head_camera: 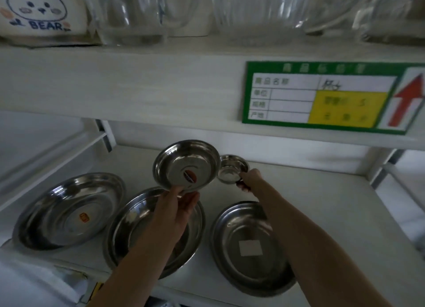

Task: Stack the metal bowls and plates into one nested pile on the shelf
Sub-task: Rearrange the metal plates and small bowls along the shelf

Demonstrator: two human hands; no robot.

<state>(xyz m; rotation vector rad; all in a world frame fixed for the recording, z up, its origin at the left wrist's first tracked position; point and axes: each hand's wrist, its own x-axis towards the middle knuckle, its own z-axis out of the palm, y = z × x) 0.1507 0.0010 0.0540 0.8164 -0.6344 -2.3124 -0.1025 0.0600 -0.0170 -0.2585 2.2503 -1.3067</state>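
My left hand grips the near rim of a medium metal bowl with a red sticker, tilted and lifted above the shelf. My right hand pinches the rim of a small metal bowl, held just right of the medium bowl and close to its rim. Three wide metal plates lie flat on the shelf: a left plate with an orange sticker, a middle plate partly hidden under my left forearm, and a right plate with a white label.
An upper shelf edge with a green price tag overhangs the work area. Glass bowls and a bear-printed bowl stand above. A shelf bracket sits at the back left.
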